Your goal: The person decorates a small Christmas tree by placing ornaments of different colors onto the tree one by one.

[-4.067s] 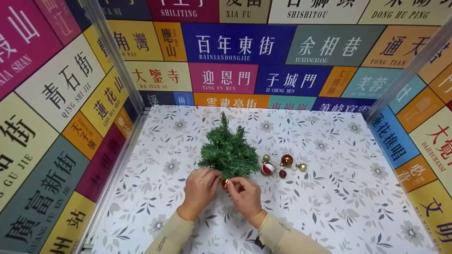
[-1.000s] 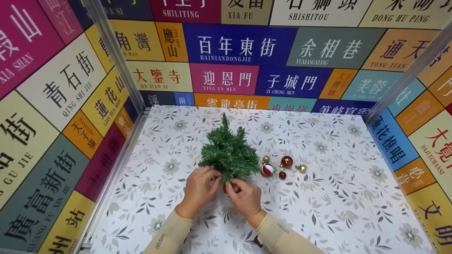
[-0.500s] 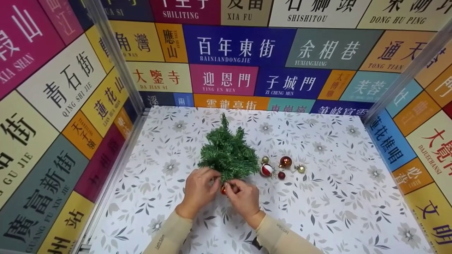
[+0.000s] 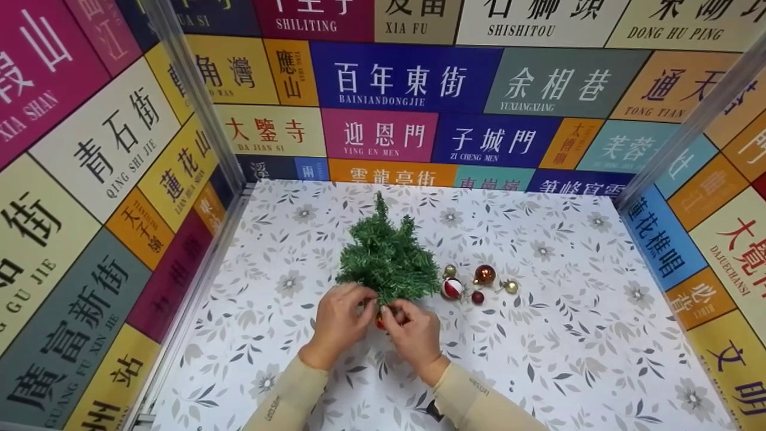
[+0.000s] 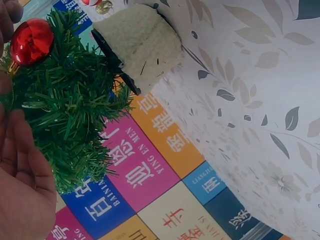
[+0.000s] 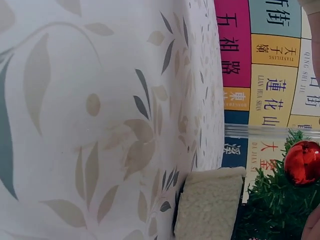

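Observation:
A small artificial Christmas tree stands on the patterned tabletop. At its near side hangs a shiny red bauble with a gold cap, partly covered by fingers in the head view. My left hand pinches a branch tip beside the bauble. Opposite it, my right hand has thumb and forefinger pinched at the bauble's hanging end; the thread between the fingertips is too small to make out. Both wrist views show the tree's cream, fleecy base, and the right wrist view shows the bauble low at the right edge.
Right of the tree lie several loose baubles: a red-and-white one, a copper one, a dark red one and small gold ones. Colourful sign-printed walls enclose the back and sides.
Since the earliest frame, the right fingers have moved slightly down over the bauble, which sits a little lower. Over the last second both hands stay nearly in place, with small finger movements.

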{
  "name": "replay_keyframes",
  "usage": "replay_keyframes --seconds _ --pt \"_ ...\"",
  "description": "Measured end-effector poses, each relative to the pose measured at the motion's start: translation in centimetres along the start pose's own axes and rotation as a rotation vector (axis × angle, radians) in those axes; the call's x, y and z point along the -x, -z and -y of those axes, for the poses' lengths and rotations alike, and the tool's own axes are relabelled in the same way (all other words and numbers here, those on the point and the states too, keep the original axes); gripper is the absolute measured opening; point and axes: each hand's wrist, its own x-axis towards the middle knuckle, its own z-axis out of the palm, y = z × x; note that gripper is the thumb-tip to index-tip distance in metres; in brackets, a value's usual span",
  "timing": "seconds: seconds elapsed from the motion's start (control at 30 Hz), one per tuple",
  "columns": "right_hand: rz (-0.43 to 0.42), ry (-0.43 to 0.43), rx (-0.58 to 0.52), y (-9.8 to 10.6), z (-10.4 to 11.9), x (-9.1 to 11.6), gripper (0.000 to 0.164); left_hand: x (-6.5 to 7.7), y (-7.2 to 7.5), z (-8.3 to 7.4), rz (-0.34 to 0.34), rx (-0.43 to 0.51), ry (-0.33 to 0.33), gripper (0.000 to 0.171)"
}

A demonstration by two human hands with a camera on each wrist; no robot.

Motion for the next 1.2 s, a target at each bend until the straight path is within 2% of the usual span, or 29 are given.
replay_keyframes --seconds 0.23,0.37,0.6,0.77,0.87,1.0,1.2 --pt "-0.066 0.012 -0.089 -0.1 0.0 -0.3 0.018 -0.3 -0.1 0.0 0.0 0.024 0.003 0.005" --pt "-0.11 0.01 -0.133 -0.1 0.6 -0.7 0.02 -0.5 -0.1 0.0 -0.003 0.025 0.004 0.006" --pt "-0.167 0.015 -0.09 0.4 2.9 -1.8 0.019 -0.7 -0.3 0.0 -0.029 0.019 -0.007 0.005" --pt "-0.187 0.023 -0.048 -0.3 1.0 -1.0 0.018 -0.9 -0.2 -0.1 -0.019 0.002 0.017 0.005" --pt "-0.176 -0.001 -0.021 -0.7 -0.3 -0.4 0.018 -0.9 -0.3 0.0 -0.009 -0.014 0.033 0.005" --pt "-0.15 -0.009 0.009 -0.6 -0.7 -0.3 0.015 -0.8 -0.5 0.2 -0.001 -0.023 0.039 0.007" --pt "-0.077 0.062 0.129 -0.4 -0.7 -0.1 0.007 -0.5 -0.5 0.5 0.04 -0.018 0.019 0.006"
